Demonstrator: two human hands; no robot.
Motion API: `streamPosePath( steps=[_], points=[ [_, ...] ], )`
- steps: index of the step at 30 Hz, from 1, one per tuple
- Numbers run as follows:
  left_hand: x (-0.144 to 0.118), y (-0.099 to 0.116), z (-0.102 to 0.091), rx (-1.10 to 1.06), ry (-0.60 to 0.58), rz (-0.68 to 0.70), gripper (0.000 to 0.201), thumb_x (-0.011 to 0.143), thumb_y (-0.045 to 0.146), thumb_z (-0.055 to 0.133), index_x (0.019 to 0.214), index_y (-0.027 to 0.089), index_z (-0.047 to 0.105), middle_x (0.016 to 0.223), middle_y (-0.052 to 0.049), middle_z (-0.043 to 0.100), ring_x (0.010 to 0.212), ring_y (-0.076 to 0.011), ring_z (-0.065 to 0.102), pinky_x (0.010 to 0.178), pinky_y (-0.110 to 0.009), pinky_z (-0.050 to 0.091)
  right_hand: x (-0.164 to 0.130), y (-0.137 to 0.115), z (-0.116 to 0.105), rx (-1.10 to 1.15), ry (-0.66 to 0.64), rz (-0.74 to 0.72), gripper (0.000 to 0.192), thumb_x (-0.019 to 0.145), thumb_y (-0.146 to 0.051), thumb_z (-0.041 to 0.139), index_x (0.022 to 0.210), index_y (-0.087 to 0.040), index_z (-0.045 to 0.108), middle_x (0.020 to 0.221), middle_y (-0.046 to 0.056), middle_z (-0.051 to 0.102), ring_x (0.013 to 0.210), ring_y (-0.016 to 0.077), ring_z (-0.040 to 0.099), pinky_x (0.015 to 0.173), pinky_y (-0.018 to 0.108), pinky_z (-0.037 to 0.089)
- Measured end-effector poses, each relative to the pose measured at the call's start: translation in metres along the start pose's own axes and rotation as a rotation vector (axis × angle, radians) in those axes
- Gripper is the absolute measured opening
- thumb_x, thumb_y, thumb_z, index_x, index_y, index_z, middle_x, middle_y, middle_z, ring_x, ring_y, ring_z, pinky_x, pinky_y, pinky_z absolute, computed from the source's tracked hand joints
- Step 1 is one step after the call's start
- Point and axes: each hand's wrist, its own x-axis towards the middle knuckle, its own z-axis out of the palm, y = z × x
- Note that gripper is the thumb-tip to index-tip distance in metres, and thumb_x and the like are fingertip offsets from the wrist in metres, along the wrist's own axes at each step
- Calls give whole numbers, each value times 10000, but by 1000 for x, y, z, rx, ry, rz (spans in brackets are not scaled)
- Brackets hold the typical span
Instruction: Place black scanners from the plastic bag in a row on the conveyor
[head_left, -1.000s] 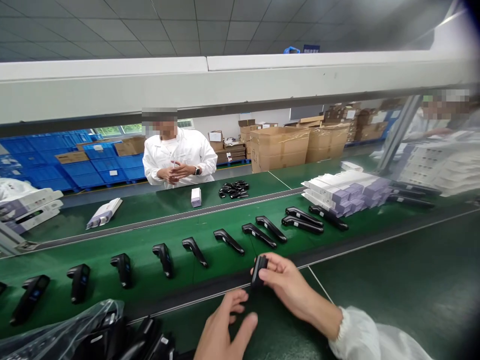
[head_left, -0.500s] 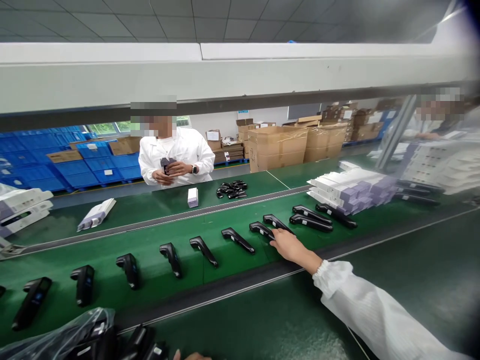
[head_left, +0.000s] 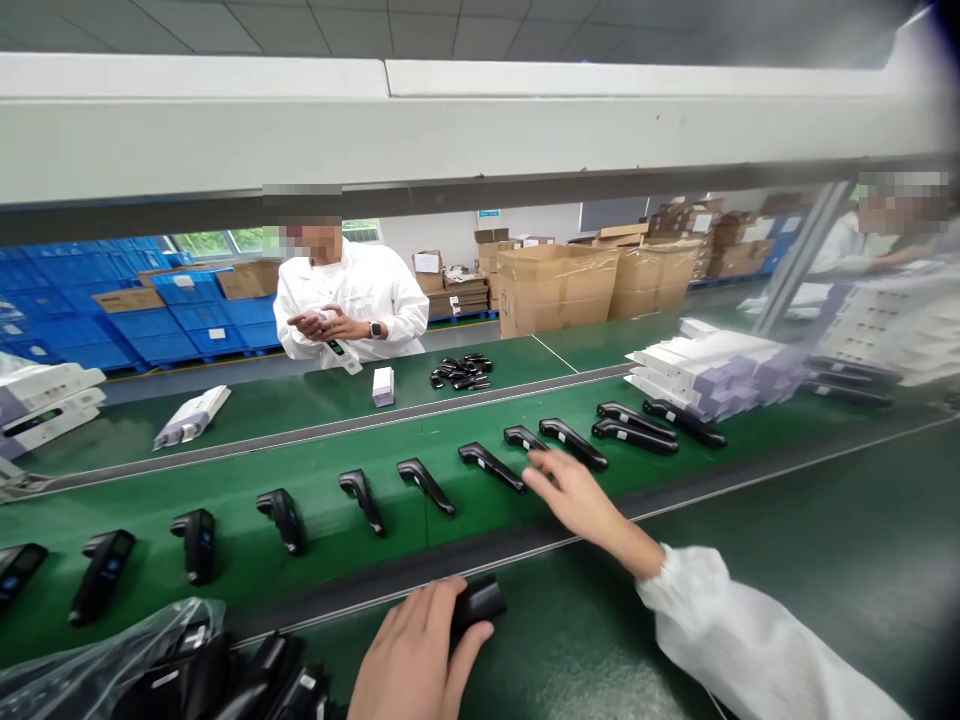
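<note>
A row of black handheld devices (head_left: 425, 485) lies on the green conveyor belt (head_left: 225, 490). My right hand (head_left: 574, 495) hovers over the belt's near side with fingers spread and nothing in it, just in front of one black device (head_left: 523, 437). At the bottom, on the dark green table in front of the belt, my left hand (head_left: 412, 655) grips another black device (head_left: 478, 603). Its far end sticks out past my fingers.
A clear plastic bag of black devices (head_left: 142, 670) sits at the bottom left. Across the belt stands a person in a white coat (head_left: 352, 300), with a small white box (head_left: 382, 385) and small black parts (head_left: 459, 372) nearby. White-and-purple boxes (head_left: 705, 365) are stacked at the right.
My right hand carried a black device from the table out to the belt, let it go and now pulls back empty. My left hand came up holding another device. The belt's devices shifted right.
</note>
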Motion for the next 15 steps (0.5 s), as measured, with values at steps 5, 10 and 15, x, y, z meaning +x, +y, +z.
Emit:
streamPosePath(
  steps=[5, 10, 15],
  points=[
    [11, 25, 10, 82, 232, 165, 217, 977, 311, 450, 1095, 205, 599, 955, -67, 693, 861, -254, 685, 767, -389, 572, -55, -57, 8, 871, -516, 119, 342, 762, -329, 791, 1068, -218, 689, 1014, 34, 686, 921, 184, 640, 836, 312, 503],
    [21, 24, 16, 39, 400, 98, 289, 1004, 390, 376, 1093, 189, 563, 932, -85, 691, 811, -231, 694, 679, -325, 573, -65, -74, 38, 1401, -291, 415, 317, 661, -203, 865, 912, -181, 673, 732, -34, 605, 684, 90, 579, 677, 216, 458],
    [-20, -2, 11, -113, 214, -26, 455, 914, 472, 507, 1290, 216, 534, 1065, -104, 705, 925, -269, 707, 670, -307, 591, -56, -57, 39, 1315, -38, 279, 264, 731, -322, 817, 915, -205, 668, 826, 9, 653, 807, 162, 618, 777, 309, 490]
  ],
)
